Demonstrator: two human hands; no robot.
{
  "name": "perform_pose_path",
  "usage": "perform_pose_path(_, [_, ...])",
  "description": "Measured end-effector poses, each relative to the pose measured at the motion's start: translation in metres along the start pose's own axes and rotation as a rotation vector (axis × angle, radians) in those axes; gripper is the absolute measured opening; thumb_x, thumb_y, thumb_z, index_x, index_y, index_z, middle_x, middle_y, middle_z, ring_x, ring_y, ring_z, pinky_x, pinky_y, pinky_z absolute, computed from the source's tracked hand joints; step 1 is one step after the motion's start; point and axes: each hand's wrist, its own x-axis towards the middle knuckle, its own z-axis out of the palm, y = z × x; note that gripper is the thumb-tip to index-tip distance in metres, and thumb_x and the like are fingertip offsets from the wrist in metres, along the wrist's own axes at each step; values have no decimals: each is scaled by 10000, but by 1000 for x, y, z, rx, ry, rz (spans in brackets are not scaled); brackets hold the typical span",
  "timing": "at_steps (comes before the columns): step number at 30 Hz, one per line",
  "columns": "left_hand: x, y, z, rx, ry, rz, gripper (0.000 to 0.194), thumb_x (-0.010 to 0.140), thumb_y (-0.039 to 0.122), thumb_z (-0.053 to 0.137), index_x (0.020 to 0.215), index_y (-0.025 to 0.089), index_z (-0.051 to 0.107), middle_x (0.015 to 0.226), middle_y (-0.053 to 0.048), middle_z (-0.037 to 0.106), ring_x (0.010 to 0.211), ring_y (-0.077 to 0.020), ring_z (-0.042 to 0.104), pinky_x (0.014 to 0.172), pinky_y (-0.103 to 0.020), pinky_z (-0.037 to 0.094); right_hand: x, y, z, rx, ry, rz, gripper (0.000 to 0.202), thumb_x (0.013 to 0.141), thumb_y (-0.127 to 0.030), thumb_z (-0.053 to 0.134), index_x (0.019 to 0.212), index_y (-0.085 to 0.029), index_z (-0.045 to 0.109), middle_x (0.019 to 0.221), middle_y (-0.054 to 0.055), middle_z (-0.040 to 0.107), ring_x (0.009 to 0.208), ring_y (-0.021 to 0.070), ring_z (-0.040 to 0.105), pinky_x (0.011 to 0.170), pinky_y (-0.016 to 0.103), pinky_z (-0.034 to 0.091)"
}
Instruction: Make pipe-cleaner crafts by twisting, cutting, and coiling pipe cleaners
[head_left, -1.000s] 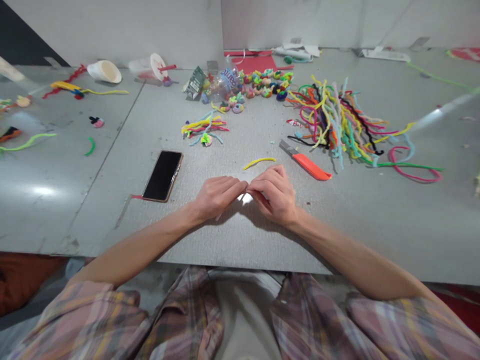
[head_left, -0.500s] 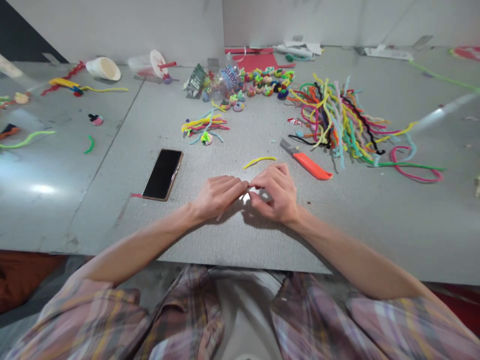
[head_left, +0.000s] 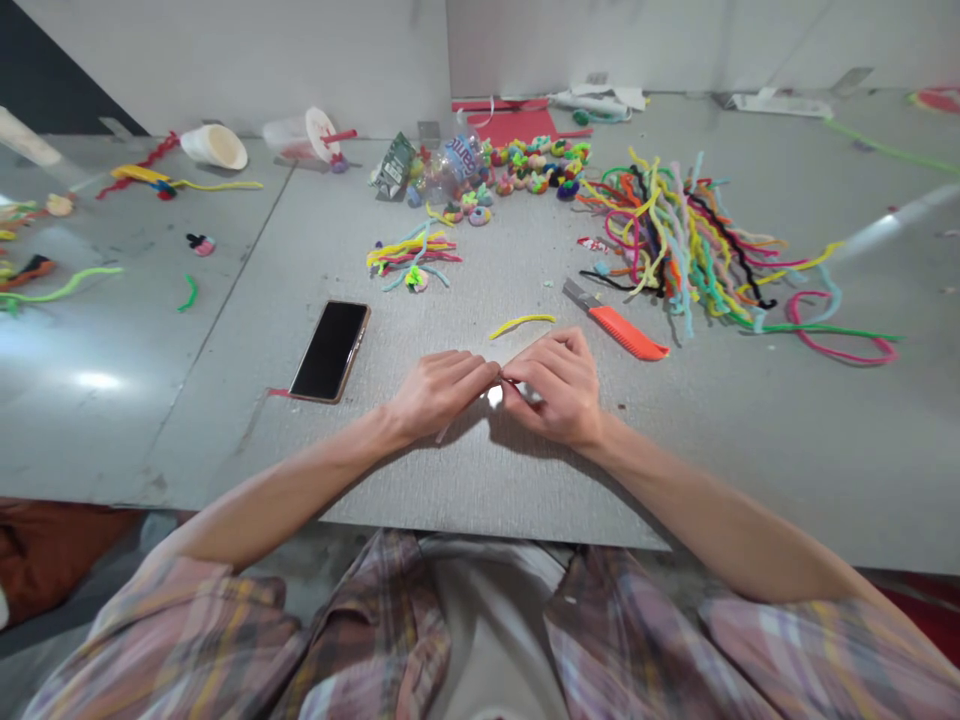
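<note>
Low over the grey table, my left hand and my right hand meet at their fingertips. Both are closed in a pinch on something small, mostly hidden by the fingers. A thin pale strand pokes out below my left hand. Just beyond the hands lies a short yellow fuzzy stem. An orange-handled cutter with its blade showing rests past my right hand. To the left of my left hand is a black-screened phone.
A big pile of coloured fuzzy stems spreads at the back right. A smaller bundle lies mid-table. Behind are a clear plastic bottle, a green packet, small pompom-like pieces and a white cup.
The view has shifted slightly, so the table items appear a little further right. Both hands keep nearly the same pinching pose, fingertips still together.
</note>
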Motion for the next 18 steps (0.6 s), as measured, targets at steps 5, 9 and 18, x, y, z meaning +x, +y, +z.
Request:
perform_pose_path(5, [3,2,-1,119,53,84,265,1221,228,495,995,218,632,778,0,625,709,-163,550,685,-336,403,2,2,0,-35,48,-73,129,1026,-185,708,1037,-306,663,862,-59,791,755,187,714,851,455,447])
perform_pose_path(9, [4,2,-1,156,84,118,241,1226,228,521,1004,212,612,774,14,614,698,-156,544,671,-331,405,4,0,0,-47,75,-109,154,1032,-149,703,1040,-289,638,842,-60,763,745,174,691,856,432,450])
perform_pose_path(18, [5,5,-3,133,81,141,179,1229,232,526,1091,199,635,789,11,648,699,-154,581,672,-319,435,6,3,-1,-28,102,-24,143,1039,-139,675,1020,-279,652,850,-54,760,751,168,675,878,431,448])
